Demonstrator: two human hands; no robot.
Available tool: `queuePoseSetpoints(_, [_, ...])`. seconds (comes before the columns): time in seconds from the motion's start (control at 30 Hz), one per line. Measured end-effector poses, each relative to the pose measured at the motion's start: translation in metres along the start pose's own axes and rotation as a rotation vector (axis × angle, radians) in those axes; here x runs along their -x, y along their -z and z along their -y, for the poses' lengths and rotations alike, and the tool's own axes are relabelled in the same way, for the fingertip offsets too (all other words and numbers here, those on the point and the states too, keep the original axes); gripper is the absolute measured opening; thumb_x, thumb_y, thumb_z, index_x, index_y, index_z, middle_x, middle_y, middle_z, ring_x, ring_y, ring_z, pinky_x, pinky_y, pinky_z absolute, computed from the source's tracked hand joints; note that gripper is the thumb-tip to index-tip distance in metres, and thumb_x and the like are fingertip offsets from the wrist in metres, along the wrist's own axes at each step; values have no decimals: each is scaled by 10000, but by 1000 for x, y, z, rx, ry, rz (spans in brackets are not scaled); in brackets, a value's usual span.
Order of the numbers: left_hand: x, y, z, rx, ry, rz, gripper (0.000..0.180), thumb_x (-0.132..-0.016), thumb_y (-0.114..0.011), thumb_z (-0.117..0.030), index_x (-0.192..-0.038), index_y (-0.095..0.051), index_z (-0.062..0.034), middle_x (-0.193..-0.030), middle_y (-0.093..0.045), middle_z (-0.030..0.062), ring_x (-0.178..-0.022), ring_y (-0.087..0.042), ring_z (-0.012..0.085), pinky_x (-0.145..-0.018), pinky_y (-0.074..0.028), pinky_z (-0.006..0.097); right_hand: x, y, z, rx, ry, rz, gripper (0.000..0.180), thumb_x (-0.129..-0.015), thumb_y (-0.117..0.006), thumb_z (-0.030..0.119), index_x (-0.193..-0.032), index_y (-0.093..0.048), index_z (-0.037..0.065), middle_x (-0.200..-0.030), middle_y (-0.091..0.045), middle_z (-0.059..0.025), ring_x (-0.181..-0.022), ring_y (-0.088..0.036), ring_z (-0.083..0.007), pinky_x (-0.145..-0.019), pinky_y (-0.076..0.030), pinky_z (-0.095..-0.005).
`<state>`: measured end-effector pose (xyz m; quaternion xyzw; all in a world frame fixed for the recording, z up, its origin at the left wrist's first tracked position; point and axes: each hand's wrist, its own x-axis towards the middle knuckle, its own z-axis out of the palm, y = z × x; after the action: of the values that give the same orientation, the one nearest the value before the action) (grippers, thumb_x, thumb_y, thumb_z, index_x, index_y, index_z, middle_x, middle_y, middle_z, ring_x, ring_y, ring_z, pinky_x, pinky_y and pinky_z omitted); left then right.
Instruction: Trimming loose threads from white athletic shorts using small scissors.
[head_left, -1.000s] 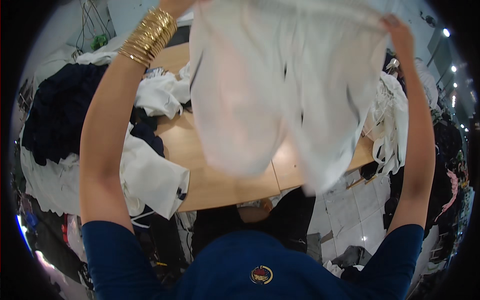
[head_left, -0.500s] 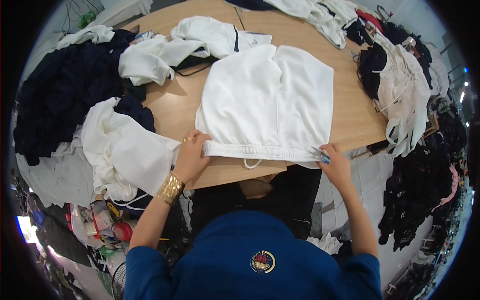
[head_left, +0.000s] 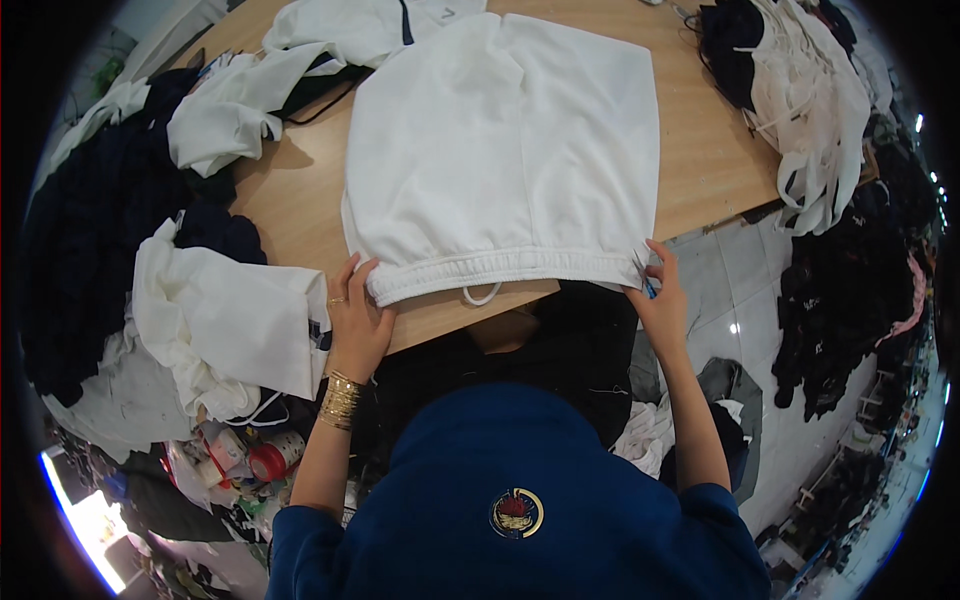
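Note:
White shorts [head_left: 505,150] lie spread over the table, their gathered elastic waistband along the near edge. A white drawstring loop [head_left: 482,297] hangs from the middle of the waistband. At its left end, my left hand [head_left: 358,318] grips the fabric, thumb near the band and fingers on the side. My right hand [head_left: 662,305] is at the opposite end, fingers bent around small blue-handled thread snips [head_left: 648,288] whose blades point up beside the fabric. Whether those fingers also pinch the cloth, I cannot tell.
Crumpled white garments [head_left: 235,315] lie left of my left hand, beside a dark navy pile [head_left: 95,240]. Another white garment [head_left: 235,105] rests behind. Pale clothes [head_left: 815,100] hang over the wooden table's [head_left: 705,170] right end. Black garments [head_left: 845,300] are heaped farther right.
The view has shifted, so the shorts sit higher and look larger. Both hands remain at the waistband's ends. My right fingers have moved farther apart around the snips.

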<state>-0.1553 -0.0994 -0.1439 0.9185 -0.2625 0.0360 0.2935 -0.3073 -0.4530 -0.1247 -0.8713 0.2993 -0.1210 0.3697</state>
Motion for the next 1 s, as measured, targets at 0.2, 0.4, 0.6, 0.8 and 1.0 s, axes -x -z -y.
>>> queuePoseSetpoints(0.2, [-4, 0, 3, -23, -27, 16, 623, -679, -642, -75, -1265, -429, -81, -1321, -381, 184, -1192, -376, 370, -994, -329, 421, -3, -18, -7, -504, 38, 26, 555, -727, -687, 61, -1228, -447, 73, -769, -580, -13, -670, -554, -113, -604, -451, -255])
queuePoseSetpoints(0.4, [-24, 7, -38, 207, -169, 220, 603, -721, -698, -208, -1254, -461, -54, -1362, -346, 196, -1259, -342, 347, -1058, -264, 426, 6, 78, 16, -1198, -71, -78, 402, -731, -638, 16, -1104, -501, 71, -699, -507, 17, -487, -390, -36, -431, -287, -196])
queuePoseSetpoints(0.6, [-72, -30, -81, 195, -456, 387, 513, -815, -623, -219, -1270, -460, -45, -1403, -313, 181, -1295, -306, 340, -1065, -243, 435, 83, 273, -9, -1139, -9, -696, 173, -869, -500, 158, -777, -559, 24, -536, -447, 8, -419, -352, -62, -440, -299, -207])
queuePoseSetpoints(0.8, [-107, -88, -78, 172, -491, 404, 430, -861, -555, -160, -1270, -472, -57, -1377, -339, 171, -1286, -302, 332, -1054, -254, 440, 271, 376, -84, -510, -514, -935, 324, -824, -518, 99, -1138, -584, 56, -562, -437, 57, -356, -271, -31, -365, -190, -199])
queuePoseSetpoints(1.0, [-120, -99, -80, -1, -593, 321, 380, -911, -491, -172, -1270, -472, -45, -1369, -356, 166, -1274, -332, 320, -1054, -261, 417, 389, 422, -86, 133, -1046, -1079, 371, -731, -592, 124, -1099, -621, 87, -660, -533, 25, -415, -384, -62, -390, -267, -222])
